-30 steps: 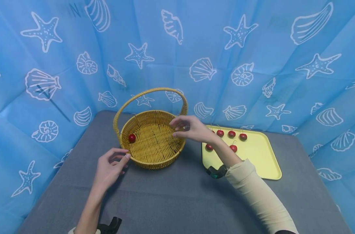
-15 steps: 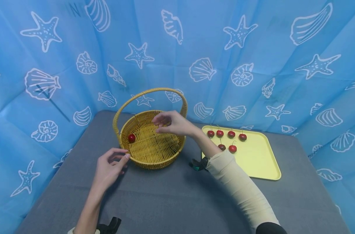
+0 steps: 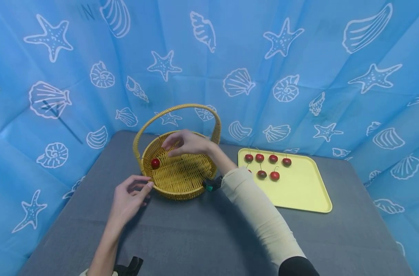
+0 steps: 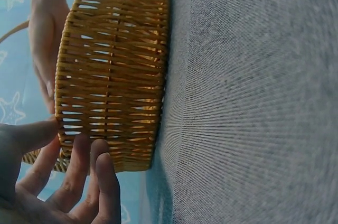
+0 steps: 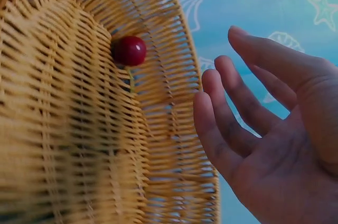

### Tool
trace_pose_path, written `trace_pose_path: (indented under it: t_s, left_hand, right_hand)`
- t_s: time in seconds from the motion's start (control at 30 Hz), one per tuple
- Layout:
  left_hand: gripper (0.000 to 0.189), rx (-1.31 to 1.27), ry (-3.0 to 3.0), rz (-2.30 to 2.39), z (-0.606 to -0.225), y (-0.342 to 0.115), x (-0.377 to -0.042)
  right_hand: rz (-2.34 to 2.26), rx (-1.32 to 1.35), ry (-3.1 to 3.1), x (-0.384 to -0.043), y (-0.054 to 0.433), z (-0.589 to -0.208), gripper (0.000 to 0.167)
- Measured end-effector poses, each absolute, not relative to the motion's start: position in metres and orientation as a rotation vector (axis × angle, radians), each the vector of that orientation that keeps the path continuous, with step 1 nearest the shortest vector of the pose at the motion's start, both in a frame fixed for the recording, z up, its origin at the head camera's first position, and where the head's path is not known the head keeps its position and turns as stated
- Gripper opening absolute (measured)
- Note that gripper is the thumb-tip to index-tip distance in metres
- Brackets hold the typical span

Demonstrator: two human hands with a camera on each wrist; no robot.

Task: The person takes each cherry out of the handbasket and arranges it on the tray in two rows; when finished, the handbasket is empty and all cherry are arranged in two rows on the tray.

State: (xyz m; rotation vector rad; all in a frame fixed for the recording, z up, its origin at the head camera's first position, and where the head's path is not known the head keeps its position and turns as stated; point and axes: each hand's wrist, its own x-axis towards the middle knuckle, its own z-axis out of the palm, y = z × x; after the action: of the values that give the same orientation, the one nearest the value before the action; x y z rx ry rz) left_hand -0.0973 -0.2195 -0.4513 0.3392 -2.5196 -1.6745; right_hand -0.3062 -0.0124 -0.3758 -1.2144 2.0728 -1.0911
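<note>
A round yellow wicker basket (image 3: 176, 195) with a tall hoop handle stands on the grey table. My left hand (image 3: 128, 199) pinches its rim at the front left; in the left wrist view the thumb lies at the rim and the fingers (image 4: 79, 155) lie against the outer wall. One red cherry (image 3: 155, 163) lies inside the basket by the left wall, and its stem shows in the right wrist view. Above the basket, my right hand (image 3: 190, 142) hovers with loosely bent fingers and nothing between them, to the right of that cherry.
A pale yellow tray (image 3: 306, 191) sits right of the basket, bearing several red cherries (image 3: 274, 176) in two rows. My right sleeve (image 3: 254, 207) crosses in front of its left side. A blue shell-print curtain (image 3: 209, 96) hangs around the table.
My right hand has moved left from the basket's right rim to above its left half, holding nothing visible. The left hand stays at the rim, and the cherry in the basket has not moved.
</note>
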Motion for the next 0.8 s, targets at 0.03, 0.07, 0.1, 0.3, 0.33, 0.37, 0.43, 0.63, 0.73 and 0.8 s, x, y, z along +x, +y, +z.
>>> trace_pose_path:
  t_s: [0.03,0.07,0.1,0.3,0.33,0.37,0.43,0.63,0.73,0.8]
  left_hand:
    - [0.036,0.342,-2.521,-1.673,-0.451,-0.219,-0.097]
    - [0.036,0.343,-2.522,-1.670,-0.451,-0.219,-0.097]
    - [0.035,0.345,-2.524,-1.667,-0.451,-0.219,-0.097]
    - [0.036,0.349,-2.529,-1.657,-0.452,-0.218,-0.097]
    - [0.037,0.350,-2.529,-1.656,-0.452,-0.218,-0.097]
    - [0.037,0.349,-2.529,-1.658,-0.452,-0.218,-0.097]
    - [0.037,0.351,-2.528,-1.661,-0.451,-0.219,-0.097]
    - [0.037,0.354,-2.531,-1.670,-0.451,-0.220,-0.097]
    - [0.037,0.359,-2.532,-1.676,-0.451,-0.220,-0.097]
    - [0.037,0.363,-2.532,-1.679,-0.451,-0.220,-0.098]
  right_hand:
    - [-1.105,-1.193,2.051,-0.306,-0.015,-0.378,0.036]
    - [-1.121,-1.175,2.027,-0.306,-0.018,-0.381,0.036]
    - [-1.136,-1.153,2.007,-0.306,-0.020,-0.384,0.036]
    - [-1.170,-1.029,1.975,-0.307,-0.029,-0.396,0.039]
    - [-1.172,-1.011,1.983,-0.308,-0.030,-0.397,0.038]
    - [-1.177,-0.993,1.990,-0.308,-0.031,-0.399,0.037]
    - [-1.201,-0.945,1.997,-0.310,-0.034,-0.402,0.035]
    - [-1.233,-0.843,2.002,-0.311,-0.045,-0.417,0.033]
    - [-1.200,-0.837,2.022,-0.310,-0.050,-0.423,0.032]
    - [-1.189,-0.818,2.018,-0.308,-0.052,-0.426,0.032]
